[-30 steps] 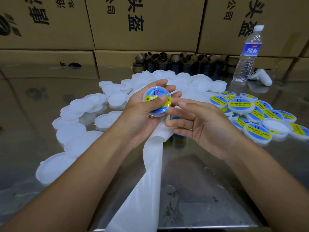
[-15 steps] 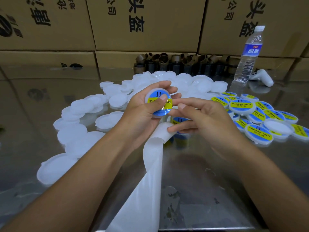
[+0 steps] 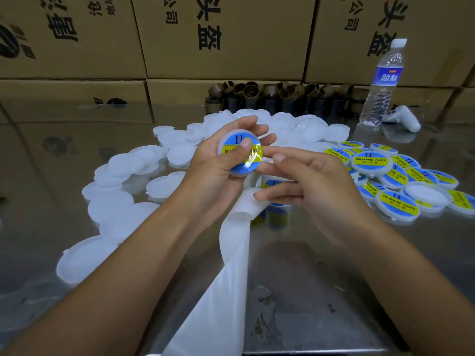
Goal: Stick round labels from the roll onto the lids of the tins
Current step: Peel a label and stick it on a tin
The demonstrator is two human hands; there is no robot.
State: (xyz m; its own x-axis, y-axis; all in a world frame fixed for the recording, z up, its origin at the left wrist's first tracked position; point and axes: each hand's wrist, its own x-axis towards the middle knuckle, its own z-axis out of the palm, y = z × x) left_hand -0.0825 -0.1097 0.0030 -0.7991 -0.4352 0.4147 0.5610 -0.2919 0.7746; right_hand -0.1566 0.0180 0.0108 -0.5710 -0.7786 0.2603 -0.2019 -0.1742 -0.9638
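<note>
Curled round the labelled lid (image 3: 245, 164), my left hand (image 3: 213, 173) presses its thumb on the lid's face; my right hand (image 3: 318, 186) hangs loose just beside it, holding nothing. I see the label roll (image 3: 273, 183) directly under the right hand, so I judge that hand is nearer for the next peel.

Left hand (image 3: 213, 176) is gripping a lid (image 3: 250, 165), thumb (image 3: 243, 147) pressing its label (image 3: 231, 143). Right hand (image 3: 318, 186) is hovering just beside it, fingers relaxed, over the roll (image 3: 273, 184). Blank lids (image 3: 115, 209) are lying left on the worktop (image 3: 308, 278), labelled lids (image 3: 397, 205) right.

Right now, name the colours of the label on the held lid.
Label: blue with a yellow band; head view.
</note>
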